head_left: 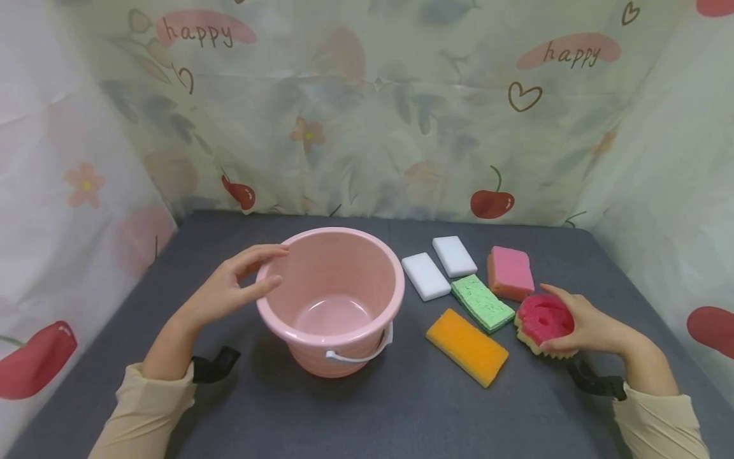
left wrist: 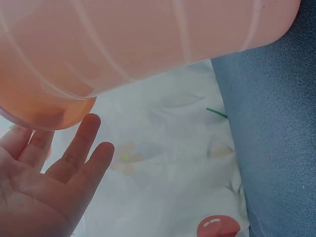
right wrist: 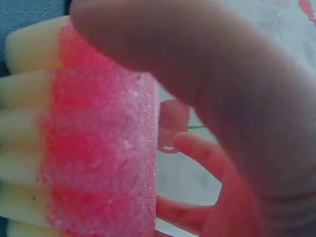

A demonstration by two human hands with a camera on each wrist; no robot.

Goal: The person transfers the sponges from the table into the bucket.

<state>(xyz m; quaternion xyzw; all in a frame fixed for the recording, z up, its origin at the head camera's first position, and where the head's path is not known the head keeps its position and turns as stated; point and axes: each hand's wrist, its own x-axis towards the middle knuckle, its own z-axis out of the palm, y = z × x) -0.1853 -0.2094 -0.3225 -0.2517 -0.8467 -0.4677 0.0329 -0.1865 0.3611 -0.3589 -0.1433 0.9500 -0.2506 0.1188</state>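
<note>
A pink bucket [head_left: 332, 344] with a white handle [head_left: 364, 355] stands left of the middle of the table. My left hand [head_left: 243, 274] is at its left rim, fingers extended and thumb apart; in the left wrist view, the fingertips [left wrist: 90, 123] are right at the rim's edge. On the right, my right hand [head_left: 590, 322] grips a round, scalloped sponge [head_left: 545, 319], red on top and pale yellow below. The thumb lies on its near side and the fingers reach round the far side. In the right wrist view, the sponge's ridged side [right wrist: 94, 133] fills the left half.
Between bucket and right hand lie two white sponges [head_left: 426, 276] [head_left: 455, 256], a green sponge [head_left: 483, 303], an orange sponge [head_left: 467, 347] and a pink block sponge [head_left: 511, 273]. Patterned cloth [head_left: 367, 127] hangs around the dark table [head_left: 367, 421] at the back and sides.
</note>
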